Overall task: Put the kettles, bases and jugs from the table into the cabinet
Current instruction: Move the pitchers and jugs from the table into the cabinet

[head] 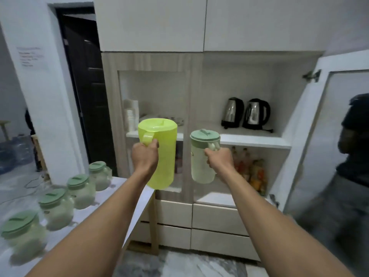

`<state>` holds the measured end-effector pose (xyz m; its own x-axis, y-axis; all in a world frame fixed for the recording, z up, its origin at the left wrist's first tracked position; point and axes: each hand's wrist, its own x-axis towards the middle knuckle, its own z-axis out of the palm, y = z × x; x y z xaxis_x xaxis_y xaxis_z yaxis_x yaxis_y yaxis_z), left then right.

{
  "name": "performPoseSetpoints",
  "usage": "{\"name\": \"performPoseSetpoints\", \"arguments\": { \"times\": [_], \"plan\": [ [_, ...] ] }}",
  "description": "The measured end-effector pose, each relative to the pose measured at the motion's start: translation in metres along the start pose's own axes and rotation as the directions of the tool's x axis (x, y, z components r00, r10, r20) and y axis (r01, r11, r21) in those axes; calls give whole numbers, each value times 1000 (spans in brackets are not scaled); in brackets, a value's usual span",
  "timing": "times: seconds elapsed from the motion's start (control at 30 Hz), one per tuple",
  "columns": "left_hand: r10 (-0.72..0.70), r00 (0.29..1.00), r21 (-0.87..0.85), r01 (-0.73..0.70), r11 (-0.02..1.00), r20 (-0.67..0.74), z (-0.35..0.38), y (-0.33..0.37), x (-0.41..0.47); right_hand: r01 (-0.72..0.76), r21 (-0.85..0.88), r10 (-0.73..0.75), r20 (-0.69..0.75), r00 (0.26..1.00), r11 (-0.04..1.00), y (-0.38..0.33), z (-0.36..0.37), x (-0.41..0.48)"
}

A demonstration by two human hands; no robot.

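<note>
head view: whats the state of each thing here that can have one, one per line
left hand: grips the yellow jug's handle
right hand: grips the pale green jug's handle
yellow jug: lid on, upright, in the air
pale green jug: lid on, upright, in the air
kettles: lids shut, upright on the shelf
table jugs: lids on, on the table
right cabinet door: open
drawers: shut
</note>
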<state>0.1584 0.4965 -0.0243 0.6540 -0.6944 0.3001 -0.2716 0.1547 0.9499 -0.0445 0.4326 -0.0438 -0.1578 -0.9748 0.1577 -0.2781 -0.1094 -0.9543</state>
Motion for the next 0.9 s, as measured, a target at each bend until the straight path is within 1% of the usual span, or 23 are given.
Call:
{"name": "performPoseSetpoints", "arguments": {
  "times": [0.1, 0.27, 0.47, 0.53, 0.63, 0.9],
  "plan": [
    [20, 997, -25, -18, 1000, 71, 53, 13, -6, -28, -24, 27, -46, 999, 999, 11, -49, 25],
    [49, 986, -51, -41, 998, 158, 137, 41, -17, -30, -40, 26, -108, 994, 999, 22, -126, 70],
    [50, 978, -98, -30, 995, 202, 220, 63, -28, -52, -17, 49, -138, 989, 998, 32, -189, 124],
    [76, 974, -102, -55, 993, 215, 243, 66, -34, -66, -6, 64, -143, 988, 998, 41, -201, 140],
    [81, 967, -114, -55, 992, 242, 278, 63, -33, -80, -14, 77, -148, 986, 997, 52, -213, 168],
    [79, 966, -146, -43, 988, 247, 363, 58, 17, -60, -16, 58, -119, 991, 998, 62, -216, 254]
  ]
}}
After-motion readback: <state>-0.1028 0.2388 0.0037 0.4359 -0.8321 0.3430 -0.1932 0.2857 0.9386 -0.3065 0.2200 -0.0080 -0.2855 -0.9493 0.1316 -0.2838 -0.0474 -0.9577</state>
